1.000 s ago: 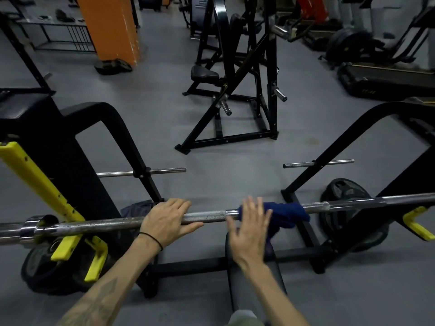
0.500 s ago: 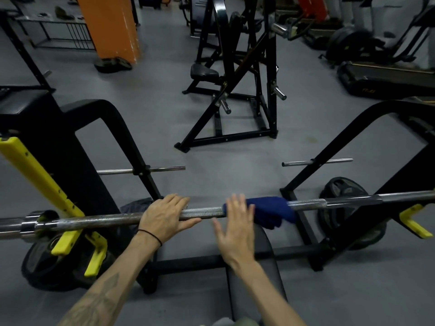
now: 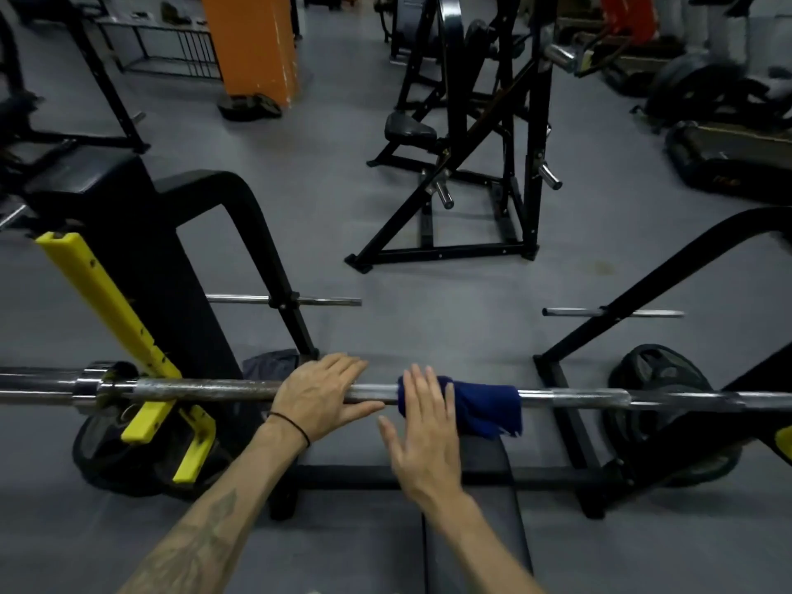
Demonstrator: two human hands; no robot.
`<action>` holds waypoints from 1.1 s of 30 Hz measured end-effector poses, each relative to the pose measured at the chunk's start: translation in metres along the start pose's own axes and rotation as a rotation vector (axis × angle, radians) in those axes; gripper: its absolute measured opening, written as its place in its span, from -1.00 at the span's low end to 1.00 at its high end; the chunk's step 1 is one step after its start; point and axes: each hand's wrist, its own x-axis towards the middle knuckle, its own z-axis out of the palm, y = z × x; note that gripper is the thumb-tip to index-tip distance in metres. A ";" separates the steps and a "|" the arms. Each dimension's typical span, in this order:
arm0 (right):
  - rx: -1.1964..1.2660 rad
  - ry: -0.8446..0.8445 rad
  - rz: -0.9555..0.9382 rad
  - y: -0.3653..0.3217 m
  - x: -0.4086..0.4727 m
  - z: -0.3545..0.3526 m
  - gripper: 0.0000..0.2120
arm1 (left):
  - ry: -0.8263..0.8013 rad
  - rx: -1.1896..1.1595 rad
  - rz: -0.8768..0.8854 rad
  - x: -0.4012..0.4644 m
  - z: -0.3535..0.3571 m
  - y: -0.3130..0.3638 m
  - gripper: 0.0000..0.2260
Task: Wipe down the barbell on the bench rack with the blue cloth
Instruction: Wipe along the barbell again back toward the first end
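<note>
A steel barbell (image 3: 205,385) lies across the bench rack, running from the left edge to the right edge of the head view. A blue cloth (image 3: 484,405) is draped over its middle and hangs down a little on the near side. My left hand (image 3: 319,394) rests flat on the bar just left of the cloth, fingers straight. My right hand (image 3: 422,426) has straight, spread fingers; its fingertips touch the cloth's left end on the bar.
Yellow rack hooks (image 3: 141,366) carry the bar at the left. The black bench pad (image 3: 471,520) lies under my right arm. Weight plates (image 3: 660,379) lean at the rack's feet. Black rack arms (image 3: 643,293) rise at both sides. More gym machines (image 3: 467,135) stand beyond.
The cloth has slid left along the bar, with my right hand moving left beside it. My left hand has stayed resting on the bar.
</note>
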 end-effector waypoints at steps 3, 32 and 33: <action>-0.113 -0.054 -0.175 0.041 -0.005 -0.016 -0.41 | -0.001 -0.012 0.045 -0.005 -0.005 -0.001 -0.32; -0.161 0.118 0.226 0.031 -0.006 -0.014 -0.31 | 0.041 0.027 0.097 -0.052 -0.017 -0.069 -0.57; -0.129 0.170 0.322 0.019 -0.003 -0.005 -0.28 | 0.056 0.048 0.083 -0.049 -0.018 -0.067 -0.56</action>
